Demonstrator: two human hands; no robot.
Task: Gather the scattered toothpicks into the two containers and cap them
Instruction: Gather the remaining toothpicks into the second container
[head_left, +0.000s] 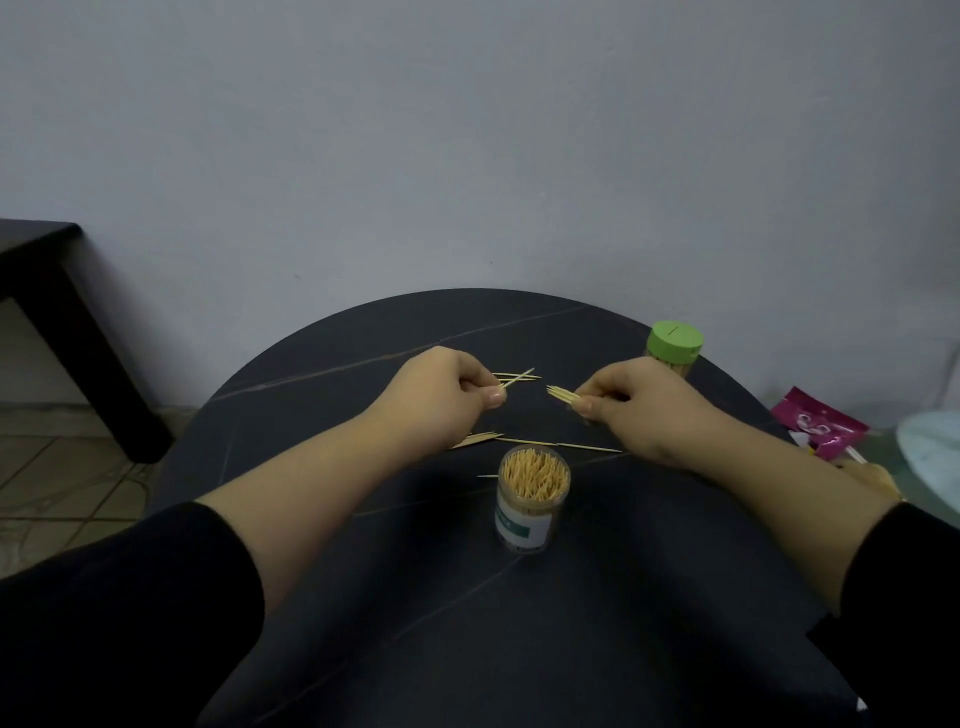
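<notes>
**Both hands pinching toothpicks over the dark round worktop**

I see the left hand (441, 395) curled, its fingers (493, 397) pressed together on a thin pale wooden stick (517, 378) that angles up and to the right. The right hand (639, 410) faces it, its fingers (584, 404) clamped on a small bundle (563, 395) of slim pointed sticks whose tips aim towards the left hand. The two hands are near each other but apart.

Loose toothpicks (524, 442) lie flat on the worktop (571, 623), a round, smooth, near-black slab crossed by faint pale veins. A few more lie just beyond the left hand, and others are partly hidden under its wrist.

Nearest me stands the open container (530, 514), a clear plastic cylinder with a white and green label, upright, uncapped and packed with upright sticks. One stick lies on the slab by its left side. The green-capped container (674, 345) stands upright at the far right edge, behind the right hand; its lid is matt, round and bears a thin slot.

A glossy pink packet (818, 423) lies off the right rim. Black sleeves (130, 597) cover both forearms.
</notes>
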